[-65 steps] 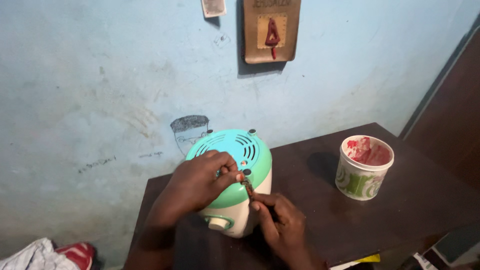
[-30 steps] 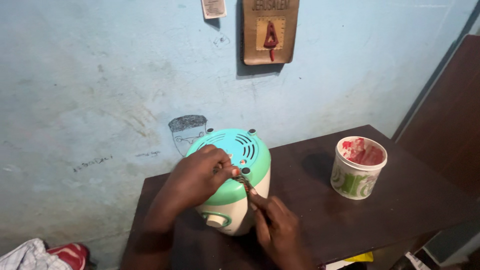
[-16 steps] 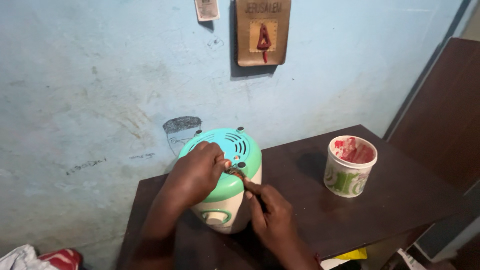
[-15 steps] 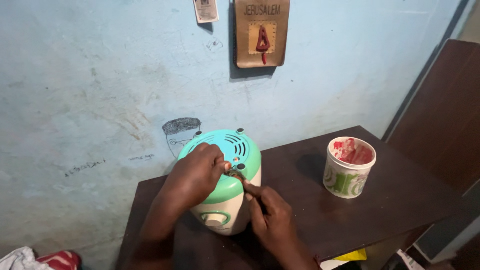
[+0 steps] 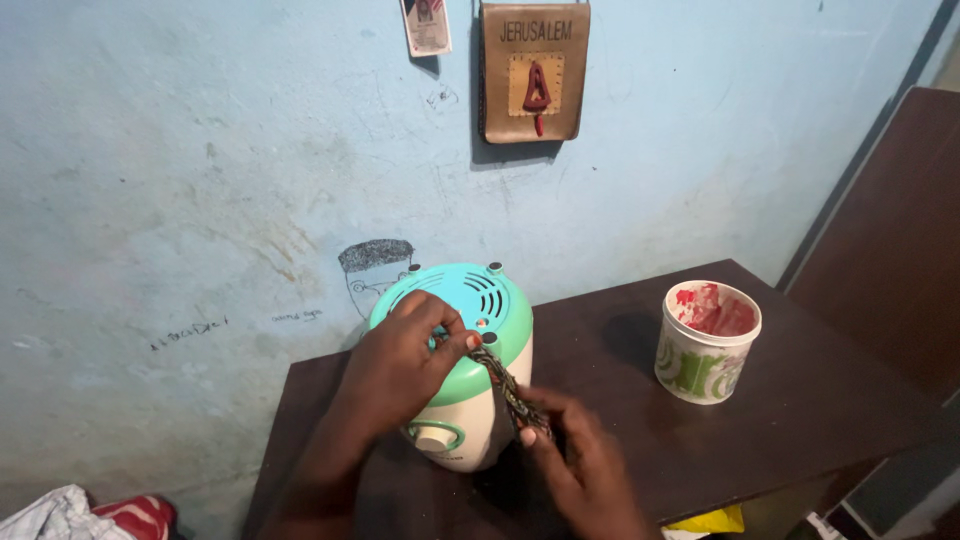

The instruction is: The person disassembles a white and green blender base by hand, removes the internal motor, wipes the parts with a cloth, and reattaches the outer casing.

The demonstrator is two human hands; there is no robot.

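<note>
A small round appliance stands on the dark brown table, near the table's back-left corner and close to the pale blue wall. Its body is cream-white and barrel-shaped, capped by a mint-green domed top with curved vent slots and a few small dark studs around the rim; low on the front of the body sits a round knob ringed in the same green. The left hand lies over the front-left of that green top, fingers curled, with thumb and forefinger pinched together on the upper end of a thin, dark, patterned strap. The strap runs down at a slant along the appliance's right side to the right hand, whose fingers are closed on its lower end, just in front and to the right of the appliance. Well to the right of the appliance, on the same table, stands a white plastic tub with green print on its side and red smears inside. On the wall above the appliance hangs a brown plaque bearing a red figure, with a small card beside it; a pencil sketch of a face shows just behind the appliance. On the floor to the left of the table lies crumpled red-and-white cloth.
</note>
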